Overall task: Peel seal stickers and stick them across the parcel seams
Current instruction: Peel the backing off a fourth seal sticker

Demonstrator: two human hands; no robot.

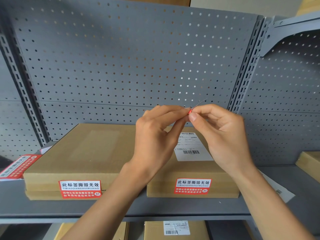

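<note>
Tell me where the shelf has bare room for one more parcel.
Bare shelf lies right of the right parcel, ahead of a loose label. A front strip is free. The left is crowded by the left parcel and sticker sheets.

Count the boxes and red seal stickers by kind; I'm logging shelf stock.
Boxes, top shelf: 3 (left, middle, right edge)
Boxes, lower shelf: 2 ()
Stuck seals: 2 ()
Seal in hands: 1
Sticker pad: 1
Total: 9
</note>
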